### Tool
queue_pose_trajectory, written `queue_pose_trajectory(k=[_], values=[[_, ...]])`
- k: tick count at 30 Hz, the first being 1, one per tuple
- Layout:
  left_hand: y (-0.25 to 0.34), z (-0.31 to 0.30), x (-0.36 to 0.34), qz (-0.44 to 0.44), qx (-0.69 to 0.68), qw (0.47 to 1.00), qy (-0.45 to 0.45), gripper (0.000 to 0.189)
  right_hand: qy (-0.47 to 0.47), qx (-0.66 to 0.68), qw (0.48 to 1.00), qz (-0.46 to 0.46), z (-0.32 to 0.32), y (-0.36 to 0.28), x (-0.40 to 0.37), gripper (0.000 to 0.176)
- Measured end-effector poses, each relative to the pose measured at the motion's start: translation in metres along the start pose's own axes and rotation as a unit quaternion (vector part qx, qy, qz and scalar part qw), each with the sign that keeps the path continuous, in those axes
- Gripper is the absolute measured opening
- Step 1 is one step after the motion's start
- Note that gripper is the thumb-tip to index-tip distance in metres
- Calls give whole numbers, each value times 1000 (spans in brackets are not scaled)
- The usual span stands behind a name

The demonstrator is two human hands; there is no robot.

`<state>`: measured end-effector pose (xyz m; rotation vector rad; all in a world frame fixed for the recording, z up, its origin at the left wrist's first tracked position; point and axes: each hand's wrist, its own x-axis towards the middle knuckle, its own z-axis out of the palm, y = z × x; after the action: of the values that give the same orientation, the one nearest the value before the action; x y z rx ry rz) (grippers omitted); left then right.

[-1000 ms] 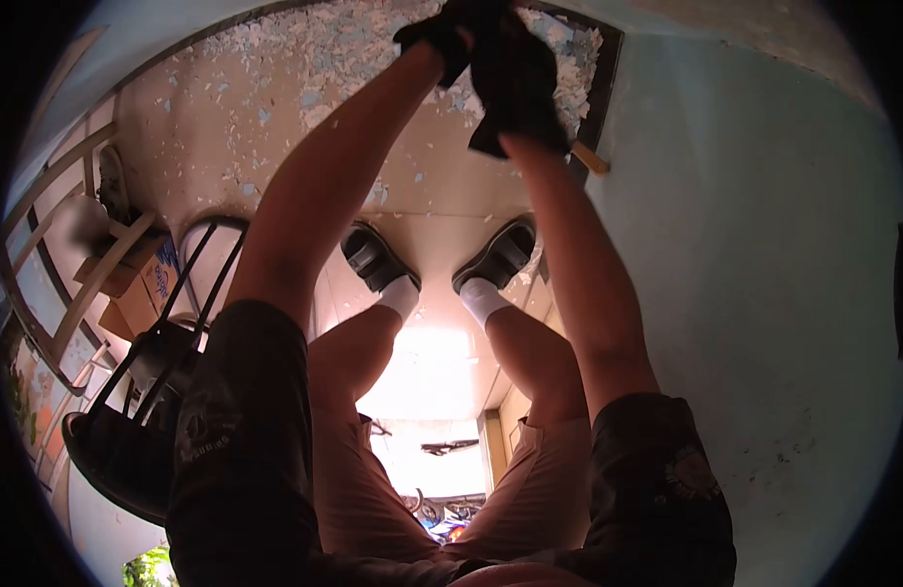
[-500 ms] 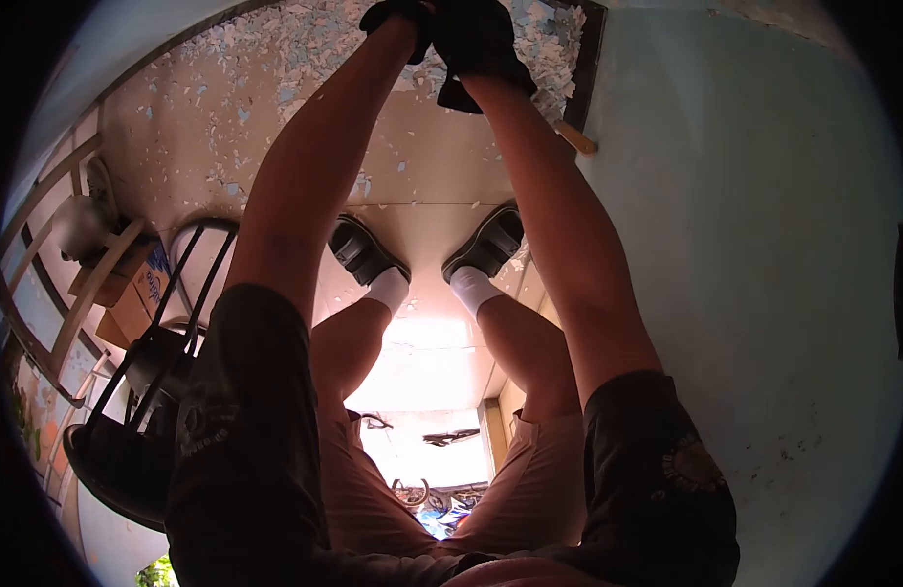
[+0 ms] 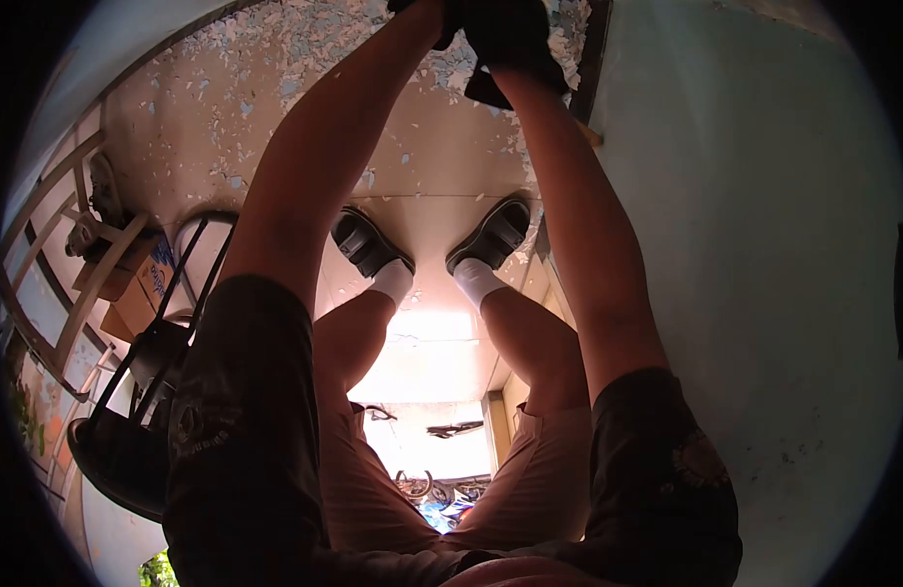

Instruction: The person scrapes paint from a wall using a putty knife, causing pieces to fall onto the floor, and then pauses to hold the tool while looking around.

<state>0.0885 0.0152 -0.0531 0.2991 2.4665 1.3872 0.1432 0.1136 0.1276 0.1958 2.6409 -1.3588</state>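
Observation:
Both my arms reach up to the top edge of the view, in dark gloves. My left hand [image 3: 432, 20] is on the left arm side and my right hand [image 3: 515, 44] is close beside it; the frame edge cuts off both. Their fingers are hidden, and whatever they hold cannot be made out. Around and behind the gloves, loose paint flakes [image 3: 324, 49] cover the floor [image 3: 432, 166]. A small wooden piece [image 3: 592, 137] pokes out beside the right forearm, near the wall.
A pale green wall [image 3: 754, 254] rises on the right. To the left are a black-framed chair [image 3: 119, 470], a cardboard box [image 3: 138, 293] and a metal rack [image 3: 75, 303]. My black sandals [image 3: 363, 243] stand on the floor. Bicycles [image 3: 441, 489] show behind my legs.
Both gloved hands have shifted right and slightly up, further out of view. The right forearm now covers more of the wooden piece.

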Motion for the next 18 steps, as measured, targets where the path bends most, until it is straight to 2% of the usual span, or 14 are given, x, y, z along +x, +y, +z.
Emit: queue_pose_trajectory(k=[3, 4, 5, 6, 7, 8, 9, 11, 13, 14, 15, 16, 17, 18], values=[[2, 1, 8, 28, 36, 999, 6, 20, 15, -209, 978, -14, 30, 26, 15, 29], [6, 0, 7, 40, 55, 998, 6, 20, 39, -8, 996, -81, 26, 31, 10, 28], [6, 8, 4, 57, 85, 995, 7, 20, 35, -8, 997, -72, 18, 25, -5, 28], [8, 9, 3, 75, 113, 991, 12, 20, 42, 242, 969, -39, 15, 17, -14, 27], [11, 9, 8, 93, 140, 986, 18, 20, 49, 477, 877, -13, 13, 7, -10, 26], [7, 16, 12, 109, 161, 981, 23, 19, 50, 573, 818, -13, 16, 11, -4, 24], [0, 20, 12, 122, 181, 975, 27, 19, 51, 571, 820, -8, 17, 18, -3, 24], [0, 25, 14, 144, 216, 965, 36, 19, 45, 287, 953, 90, 11, 29, 6, 25], [0, 28, 14, 168, 242, 954, 46, 18, 52, 231, 966, 100, 7, 29, 7, 23], [1, 31, 17, 177, 248, 951, 47, 18, 40, -13, 997, 64, 2, 32, -2, 23], [4, 31, 17, 190, 260, 945, 53, 18, 24, -255, 966, 23, -1, 31, -8, 22], [5, 30, 20, 200, 270, 940, 56, 18, 79, -168, 979, -89, -6, 34, -10, 23], [-2, 36, 23, 205, 275, 938, 57, 18, 76, -168, 979, -86, 5, 43, -1, 23], [-7, 41, 23, 213, 285, 933, 58, 18, 53, 110, 989, -88, 19, 50, 11, 24]])
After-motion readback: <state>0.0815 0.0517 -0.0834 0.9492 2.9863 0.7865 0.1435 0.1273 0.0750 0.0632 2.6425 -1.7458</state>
